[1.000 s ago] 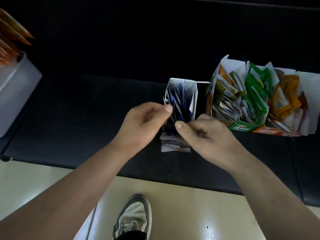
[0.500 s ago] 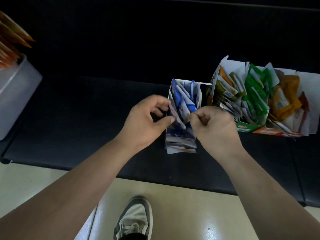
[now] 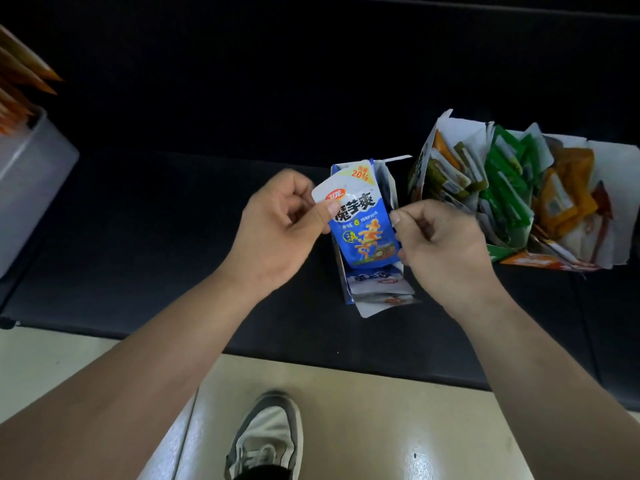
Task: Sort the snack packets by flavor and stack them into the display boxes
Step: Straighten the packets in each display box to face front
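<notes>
At mid-frame, the left hand (image 3: 277,223) and right hand (image 3: 440,244) pinch opposite edges of a blue packet (image 3: 363,230) over the blue display box (image 3: 341,271).

Black padded bench (image 3: 145,237), glossy cream floor (image 3: 381,420), dim light.

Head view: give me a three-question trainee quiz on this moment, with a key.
1. True or false: the left hand and the right hand both pinch the blue packet.
2. The right boxes hold packets that are mainly: A all blue; B olive, green and orange; C all pink.
3. Fill in: the figure printed at the blue packet's top is ___%.
Key: 1 true; 2 B; 3 20.
</notes>
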A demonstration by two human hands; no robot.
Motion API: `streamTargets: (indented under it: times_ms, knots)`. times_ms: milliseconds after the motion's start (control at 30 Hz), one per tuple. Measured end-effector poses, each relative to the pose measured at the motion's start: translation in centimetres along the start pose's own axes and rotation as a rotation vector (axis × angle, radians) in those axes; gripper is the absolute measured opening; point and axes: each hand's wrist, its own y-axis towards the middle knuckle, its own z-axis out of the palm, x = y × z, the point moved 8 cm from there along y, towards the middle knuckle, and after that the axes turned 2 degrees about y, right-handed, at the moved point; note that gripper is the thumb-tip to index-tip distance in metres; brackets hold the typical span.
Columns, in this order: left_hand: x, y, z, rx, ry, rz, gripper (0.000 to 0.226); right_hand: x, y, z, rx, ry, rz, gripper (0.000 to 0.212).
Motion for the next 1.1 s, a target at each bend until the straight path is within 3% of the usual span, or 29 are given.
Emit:
streamTargets:
  times_ms: [167, 367, 433, 533, 633, 733, 933, 1100]
  knots:
    - [-0.1, -1.4, 0.4, 0.088, 0.066, 0.141, 0.008, 0.1, -0.1, -0.2, 0.014, -0.009, -0.004, 0.017]
    - [-0.1, -3.9, 3.0, 0.302, 0.455, 0.482, 0.018, 1.9, 0.0, -1.2, -0.043, 0.022, -0.115, 0.011]
    - [1.0, -4.3, 3.9, 0.356, 0.478, 0.451, 0.025, 2.2, 0.1, -1.4, -0.064, 0.033, -0.123, 0.013]
    - [2.9, -4.1, 3.9, 0.398, 0.335, 0.200, 0.040, 2.2, 0.0, -1.5, -0.075, 0.001, -0.133, 0.016]
    - [2.8, -3.7, 3.1, 0.263, 0.188, 0.096, 0.034, 2.0, -0.3, -1.7, -0.077, 0.022, -0.118, 0.015]
    - [2.0, -2.8, 2.8, 0.166, 0.159, 0.065, 0.031, 2.9, -0.8, -2.3, -0.125, 0.016, -0.173, 0.011]
    - [1.1, -1.5, 3.7, 0.227, 0.233, 0.099, 0.052, 4.2, -1.7, -3.0, -0.063, -0.048, -0.336, 0.010]
    - [1.6, -2.3, 3.4, 0.275, 0.289, 0.102, 0.065, 3.7, -2.6, -4.1, -0.069, 0.053, -0.327, 0.017]
